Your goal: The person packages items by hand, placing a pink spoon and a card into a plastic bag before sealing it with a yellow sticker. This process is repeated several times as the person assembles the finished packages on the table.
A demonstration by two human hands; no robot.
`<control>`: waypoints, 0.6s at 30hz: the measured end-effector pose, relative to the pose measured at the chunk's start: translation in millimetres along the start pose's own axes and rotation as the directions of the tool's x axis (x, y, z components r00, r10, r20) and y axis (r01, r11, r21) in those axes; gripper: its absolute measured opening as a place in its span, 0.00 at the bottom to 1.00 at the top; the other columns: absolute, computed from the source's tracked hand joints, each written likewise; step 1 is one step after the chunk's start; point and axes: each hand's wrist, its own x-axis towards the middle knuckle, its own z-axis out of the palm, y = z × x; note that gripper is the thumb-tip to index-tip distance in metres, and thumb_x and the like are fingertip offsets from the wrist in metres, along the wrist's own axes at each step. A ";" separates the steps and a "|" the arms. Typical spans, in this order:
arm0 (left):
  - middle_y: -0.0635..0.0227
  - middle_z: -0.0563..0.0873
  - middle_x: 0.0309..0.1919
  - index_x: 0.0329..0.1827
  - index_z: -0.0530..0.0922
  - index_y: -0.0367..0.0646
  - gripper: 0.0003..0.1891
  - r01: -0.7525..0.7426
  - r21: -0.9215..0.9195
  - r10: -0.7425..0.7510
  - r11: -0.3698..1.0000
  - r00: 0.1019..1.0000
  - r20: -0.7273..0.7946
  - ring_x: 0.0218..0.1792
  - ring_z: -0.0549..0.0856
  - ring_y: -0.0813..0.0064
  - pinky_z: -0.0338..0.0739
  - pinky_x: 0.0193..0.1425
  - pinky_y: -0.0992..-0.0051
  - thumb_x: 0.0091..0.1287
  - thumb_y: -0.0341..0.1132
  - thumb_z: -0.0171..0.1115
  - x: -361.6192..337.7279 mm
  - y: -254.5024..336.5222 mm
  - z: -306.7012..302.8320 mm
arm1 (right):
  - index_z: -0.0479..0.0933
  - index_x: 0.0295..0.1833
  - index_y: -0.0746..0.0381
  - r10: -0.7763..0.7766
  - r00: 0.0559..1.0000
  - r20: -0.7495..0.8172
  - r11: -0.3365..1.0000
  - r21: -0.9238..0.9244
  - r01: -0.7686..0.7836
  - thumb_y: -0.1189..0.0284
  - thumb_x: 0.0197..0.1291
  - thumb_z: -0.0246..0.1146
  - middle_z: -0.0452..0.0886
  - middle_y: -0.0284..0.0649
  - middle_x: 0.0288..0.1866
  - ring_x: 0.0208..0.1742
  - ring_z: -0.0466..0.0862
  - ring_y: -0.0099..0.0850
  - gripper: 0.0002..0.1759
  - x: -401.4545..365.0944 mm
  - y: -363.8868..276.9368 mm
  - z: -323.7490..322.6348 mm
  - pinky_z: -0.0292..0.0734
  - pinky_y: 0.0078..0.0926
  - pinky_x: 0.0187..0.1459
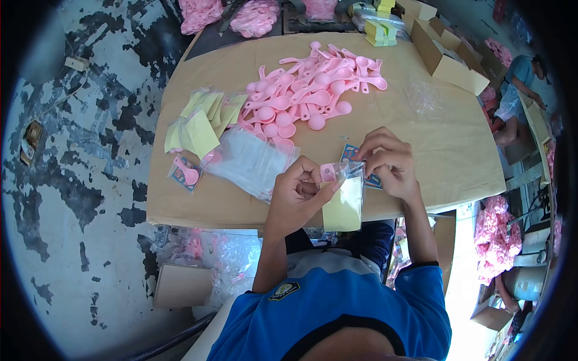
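In front of my chest my left hand (304, 189) pinches a clear plastic bag (355, 207) with a pale yellow card in it. The pink handle end of a spoon (327, 172) shows by its fingers; the rest of that spoon is hidden. My right hand (390, 161) has its fingertips closed at the bag's top edge. Blue printed cards (349, 151) lie on the table under the right hand. Left of my hands is a stack of clear bags (250, 159), with a heap of pink spoons (313, 87) behind it.
Yellow cards (198, 133) and one packed spoon (187, 172) lie on the table's left side. Yellow card bundles (380, 33) and an open cardboard box (448, 57) stand at the back. Another person (524, 84) sits at far right, near bags of pink pieces (497, 234).
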 end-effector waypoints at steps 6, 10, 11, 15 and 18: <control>0.66 0.84 0.35 0.40 0.68 0.40 0.14 0.068 0.140 -0.071 0.988 0.997 0.016 0.37 0.85 0.81 0.81 0.37 0.81 0.62 0.22 0.68 -14.4 12.4 -6.8 | 0.69 0.54 0.63 0.398 0.897 0.193 0.911 0.035 -0.411 0.84 0.55 0.54 0.81 0.40 0.41 0.46 0.82 0.29 0.19 5.1 -30.9 36.2 0.76 0.28 0.48; 0.63 0.85 0.41 0.44 0.69 0.40 0.14 -0.134 0.129 0.155 0.983 0.974 -0.167 0.34 0.84 0.83 0.80 0.36 0.82 0.62 0.21 0.66 -22.3 15.1 -25.6 | 0.70 0.50 0.65 0.505 0.833 0.225 0.809 0.214 -0.548 0.86 0.55 0.53 0.80 0.39 0.40 0.41 0.82 0.29 0.16 15.3 -20.7 44.4 0.77 0.24 0.44; 0.63 0.84 0.43 0.46 0.69 0.41 0.14 -0.183 0.098 0.202 0.978 0.949 -0.242 0.34 0.83 0.84 0.79 0.35 0.82 0.63 0.20 0.65 -24.8 21.3 -34.5 | 0.71 0.51 0.65 0.486 0.839 0.244 0.839 0.137 -0.526 0.86 0.56 0.54 0.80 0.39 0.41 0.42 0.82 0.30 0.16 23.7 -19.9 45.6 0.77 0.25 0.44; 0.62 0.83 0.47 0.48 0.70 0.41 0.13 -0.361 0.275 0.453 0.891 0.748 -0.485 0.35 0.80 0.85 0.77 0.37 0.84 0.65 0.21 0.62 -22.8 60.6 -95.8 | 0.72 0.55 0.64 0.242 0.907 0.344 0.961 -0.211 -0.177 0.78 0.59 0.59 0.79 0.44 0.48 0.48 0.81 0.39 0.17 63.9 -16.4 56.5 0.77 0.33 0.48; 0.57 0.82 0.51 0.56 0.70 0.38 0.15 -0.299 0.296 0.420 0.907 0.658 -0.625 0.42 0.82 0.78 0.78 0.46 0.78 0.68 0.27 0.60 1.5 82.4 -139.2 | 0.72 0.60 0.63 0.177 0.875 0.451 0.933 -0.360 -0.003 0.64 0.62 0.63 0.77 0.49 0.53 0.53 0.78 0.46 0.23 84.5 7.4 72.8 0.74 0.40 0.55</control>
